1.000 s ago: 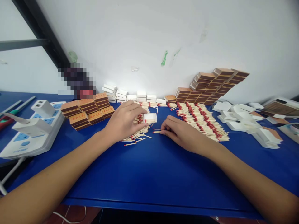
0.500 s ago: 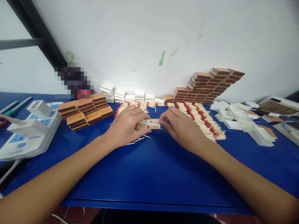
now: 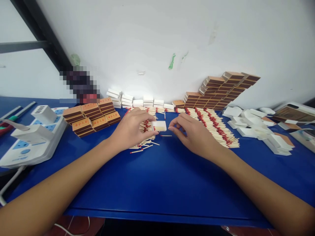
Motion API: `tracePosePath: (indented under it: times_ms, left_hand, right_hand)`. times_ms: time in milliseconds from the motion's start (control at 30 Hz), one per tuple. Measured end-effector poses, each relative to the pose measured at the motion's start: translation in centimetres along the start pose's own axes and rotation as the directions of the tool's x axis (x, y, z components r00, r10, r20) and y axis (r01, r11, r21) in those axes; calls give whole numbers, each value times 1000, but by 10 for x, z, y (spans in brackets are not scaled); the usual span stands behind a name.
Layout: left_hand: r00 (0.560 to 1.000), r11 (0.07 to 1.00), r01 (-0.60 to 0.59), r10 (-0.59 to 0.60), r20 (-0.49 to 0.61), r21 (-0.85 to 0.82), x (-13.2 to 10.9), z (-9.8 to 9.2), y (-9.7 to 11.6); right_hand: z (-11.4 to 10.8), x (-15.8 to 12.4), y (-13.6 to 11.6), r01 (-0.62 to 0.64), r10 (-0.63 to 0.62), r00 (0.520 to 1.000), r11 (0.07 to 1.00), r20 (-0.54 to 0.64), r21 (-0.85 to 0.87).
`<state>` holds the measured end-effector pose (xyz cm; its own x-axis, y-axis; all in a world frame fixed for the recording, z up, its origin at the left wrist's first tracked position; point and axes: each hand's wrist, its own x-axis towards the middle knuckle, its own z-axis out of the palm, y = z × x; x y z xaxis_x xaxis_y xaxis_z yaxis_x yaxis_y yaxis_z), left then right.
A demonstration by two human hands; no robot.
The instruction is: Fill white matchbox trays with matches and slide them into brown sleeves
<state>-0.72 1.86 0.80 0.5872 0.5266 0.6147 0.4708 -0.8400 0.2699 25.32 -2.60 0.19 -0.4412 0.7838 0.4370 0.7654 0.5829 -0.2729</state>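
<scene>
A small white matchbox tray point(image 3: 159, 125) with a few matches in it is pinched between the thumb and fingers of my left hand point(image 3: 134, 129), above a pile of loose matches point(image 3: 147, 126). Just right of the tray, apart from it, is my right hand point(image 3: 188, 131). Its fingers are curled, with thumb and index tips close together; whether a match is between them I cannot make out. Below the tray, a single match point(image 3: 166, 135) lies on the blue table point(image 3: 157, 183). To the right, rows of red-headed matches point(image 3: 216, 126) spread behind my right hand.
Brown matchboxes point(image 3: 94, 119) are stacked at left, with more matchboxes point(image 3: 219, 93) against the wall at right. White trays point(image 3: 137, 103) line the wall; others point(image 3: 256, 126) lie scattered at right. A power strip point(image 3: 36, 150) with chargers and a cable occupies the left side.
The right fingertips have drawn slightly away from the tray's end. My left hand has tilted the tray, so its inside shows more. More loose matches show beneath the left hand.
</scene>
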Motion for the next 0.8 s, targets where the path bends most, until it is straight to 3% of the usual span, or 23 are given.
tracePosePath:
  times_ms: [133, 233, 800]
  left_hand:
    - [999, 998, 4, -1, -39, 70, 3, -6, -4]
    - [999, 995, -5, 10, -51, 102, 4, -8, -4]
    - [998, 991, -34, 39, -40, 126, 2, -7, -6]
  right_hand:
    - [3, -4, 11, -79, 63, 981, 993, 182, 86]
    - [4, -5, 13, -110, 74, 965, 985, 251, 133]
    - [19, -6, -30, -125, 98, 981, 980, 170, 156]
